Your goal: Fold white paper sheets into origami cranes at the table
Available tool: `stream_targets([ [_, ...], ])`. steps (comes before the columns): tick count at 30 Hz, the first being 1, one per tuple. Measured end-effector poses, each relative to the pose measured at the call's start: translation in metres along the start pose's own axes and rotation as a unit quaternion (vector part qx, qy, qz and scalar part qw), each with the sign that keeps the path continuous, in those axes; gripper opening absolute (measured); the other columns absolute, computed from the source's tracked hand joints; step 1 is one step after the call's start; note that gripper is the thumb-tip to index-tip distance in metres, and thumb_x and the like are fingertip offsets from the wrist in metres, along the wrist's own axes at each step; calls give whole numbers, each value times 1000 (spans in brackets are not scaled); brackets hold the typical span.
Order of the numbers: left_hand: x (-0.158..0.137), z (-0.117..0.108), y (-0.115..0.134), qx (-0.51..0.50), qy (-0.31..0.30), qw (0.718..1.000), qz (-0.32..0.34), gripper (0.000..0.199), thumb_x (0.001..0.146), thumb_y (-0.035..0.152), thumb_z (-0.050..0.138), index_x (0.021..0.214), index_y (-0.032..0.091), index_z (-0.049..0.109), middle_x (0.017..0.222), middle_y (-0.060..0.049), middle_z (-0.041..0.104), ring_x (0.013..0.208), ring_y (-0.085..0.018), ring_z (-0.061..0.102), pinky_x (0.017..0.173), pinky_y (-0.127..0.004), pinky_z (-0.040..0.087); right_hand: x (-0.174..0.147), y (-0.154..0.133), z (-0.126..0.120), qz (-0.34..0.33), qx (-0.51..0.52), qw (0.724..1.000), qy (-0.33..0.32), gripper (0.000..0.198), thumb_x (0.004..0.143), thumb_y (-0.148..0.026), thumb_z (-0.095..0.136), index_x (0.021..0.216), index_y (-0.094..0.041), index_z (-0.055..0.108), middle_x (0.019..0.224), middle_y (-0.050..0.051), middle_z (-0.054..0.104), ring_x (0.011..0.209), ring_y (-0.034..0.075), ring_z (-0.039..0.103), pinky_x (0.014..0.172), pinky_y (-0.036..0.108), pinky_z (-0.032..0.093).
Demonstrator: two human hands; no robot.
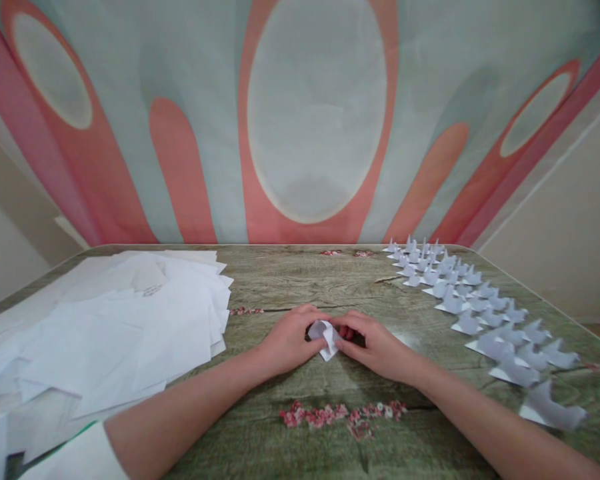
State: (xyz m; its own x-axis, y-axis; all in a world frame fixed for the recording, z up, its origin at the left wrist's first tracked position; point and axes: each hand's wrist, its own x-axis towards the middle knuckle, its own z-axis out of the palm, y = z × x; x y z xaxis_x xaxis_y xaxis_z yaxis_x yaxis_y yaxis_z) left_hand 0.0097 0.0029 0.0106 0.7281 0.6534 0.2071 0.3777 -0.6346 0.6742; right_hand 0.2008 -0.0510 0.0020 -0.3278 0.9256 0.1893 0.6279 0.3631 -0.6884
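A small piece of folded white paper (327,341) is between my two hands, just above the middle of the table. On its left side, my left hand (296,337) pinches it with the thumb in front and the fingers behind. From the right, my right hand (367,340) grips its other edge between thumb and curled fingers. The paper has a crease down its front and a pointed lower corner. Part of it is hidden behind my fingers.
Loose white sheets (115,333) lie in an overlapping pile on the left. Rows of folded paper birds (497,343) stand along the right side. The wood-patterned table (260,433) has pink flower prints (325,415). Behind it hangs a patterned backdrop (317,113).
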Motion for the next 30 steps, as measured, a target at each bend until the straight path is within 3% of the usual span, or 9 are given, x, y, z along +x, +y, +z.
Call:
stream_targets([
  [14,0,3,-3,6,11,1000,-9,31,71,15,60,101,21,62,94,-3,60,89,-18,53,81,-28,41,1,3,9,17,-12,1000,20,28,73,-21,64,101,-21,60,79,0,53,72,14,49,66,26,39],
  [22,0,4,-3,15,13,1000,-6,29,72,17,60,100,20,62,93,-3,60,89,-18,53,80,-28,41,1,2,6,7,2,1000,2,23,77,-22,60,101,-21,59,79,0,53,72,14,50,66,26,40],
  [25,0,4,-4,20,14,1000,-7,29,72,17,60,100,20,62,94,-3,59,90,-19,53,80,-28,41,-3,4,6,18,24,999,32,22,77,-20,58,99,-20,54,81,1,54,72,13,50,65,25,42],
  [27,0,5,-5,23,13,1000,-9,29,72,17,60,100,20,63,95,-4,59,90,-19,53,81,-28,41,-6,4,6,3,15,998,55,15,78,-19,57,91,-19,52,80,1,53,70,13,49,64,26,42],
  [30,-1,5,-5,25,13,1000,-10,28,72,16,59,100,21,63,95,-4,59,91,-19,53,82,-29,41,-8,2,7,-74,-22,997,31,5,80,-17,53,84,-20,53,81,3,54,73,15,50,67,27,41],
])
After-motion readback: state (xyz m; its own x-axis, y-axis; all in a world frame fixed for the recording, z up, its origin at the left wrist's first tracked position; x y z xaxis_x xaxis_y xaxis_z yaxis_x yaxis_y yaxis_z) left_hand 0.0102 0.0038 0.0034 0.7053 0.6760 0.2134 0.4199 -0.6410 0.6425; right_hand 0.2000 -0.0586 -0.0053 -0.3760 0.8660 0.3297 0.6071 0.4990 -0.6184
